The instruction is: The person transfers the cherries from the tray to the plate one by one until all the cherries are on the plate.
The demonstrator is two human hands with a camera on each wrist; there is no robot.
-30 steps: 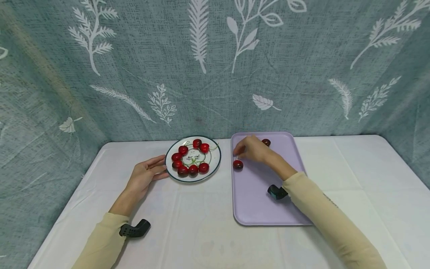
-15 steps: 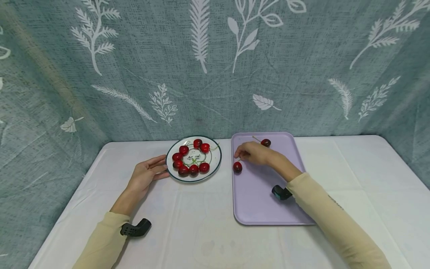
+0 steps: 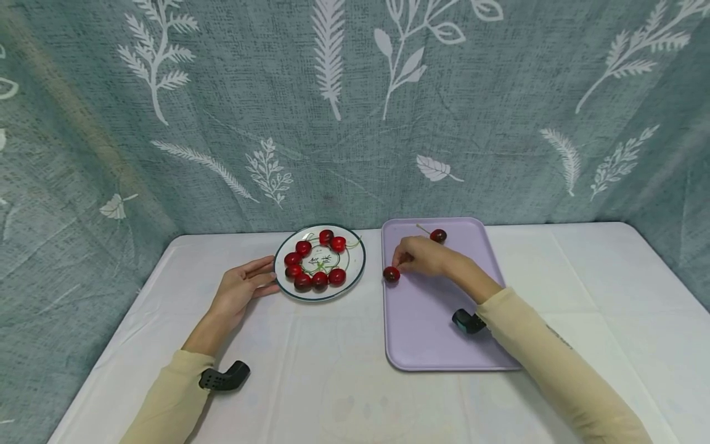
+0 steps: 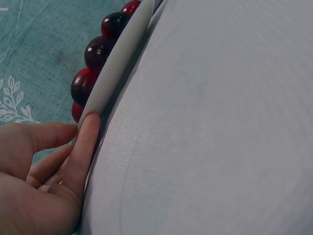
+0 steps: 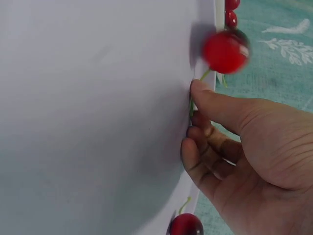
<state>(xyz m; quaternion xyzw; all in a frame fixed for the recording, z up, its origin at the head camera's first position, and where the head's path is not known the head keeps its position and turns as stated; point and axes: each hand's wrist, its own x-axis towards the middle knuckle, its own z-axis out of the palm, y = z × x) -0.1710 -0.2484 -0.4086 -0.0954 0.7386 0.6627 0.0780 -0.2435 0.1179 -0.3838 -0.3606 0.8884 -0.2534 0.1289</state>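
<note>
My left hand (image 3: 235, 290) pinches the near-left rim of the white plate (image 3: 352, 271). In the left wrist view, digits of the left hand (image 4: 58, 176) lie on either side of that plate edge (image 4: 117, 63). Several red cherries (image 3: 319, 281) form a ring on the plate. With thumb and fingertips my right hand (image 3: 424, 256) pinches the green stem of a dark red cherry (image 3: 391, 274) at the left edge of the lilac tray (image 3: 421, 345). The right wrist view shows this cherry (image 5: 226, 51) slightly blurred, beyond the thumb tip.
Another cherry (image 3: 438, 236), its stem pointing left, lies at the back of the tray behind the right hand. White cloth (image 3: 333, 382) covers the table, and a green leaf-patterned curtain (image 3: 355, 154) hangs directly behind it.
The right hand has shifted a little right and towards the body, its fingertips lower by the cherry. The back cherry shows more fully. The left hand stays at the plate.
</note>
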